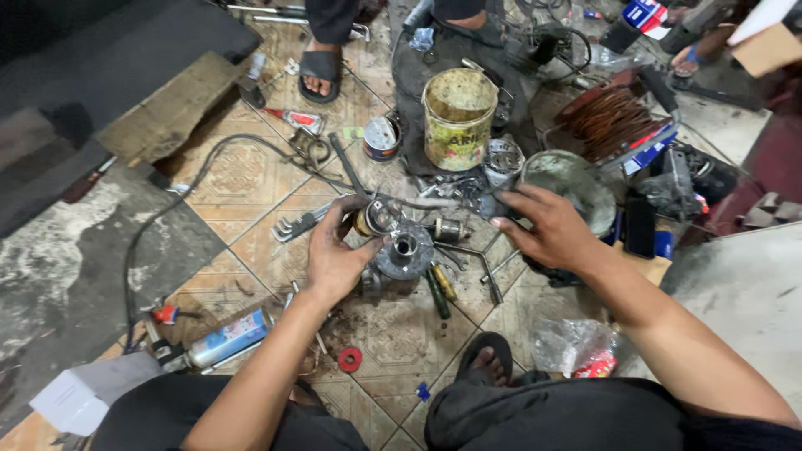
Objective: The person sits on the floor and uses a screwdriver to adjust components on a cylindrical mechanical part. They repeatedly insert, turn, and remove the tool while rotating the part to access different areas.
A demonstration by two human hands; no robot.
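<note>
Left hand [334, 259] grips greasy round grey metal motor housing [403, 249].

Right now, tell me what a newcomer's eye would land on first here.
First, the two bare hands at centre: the left hand holds a grey round metal part above the tiled floor, while the right hand reaches into small metal pieces beside it. Behind them stands a stained yellow bucket, with a coil of copper wire to its right.
</note>
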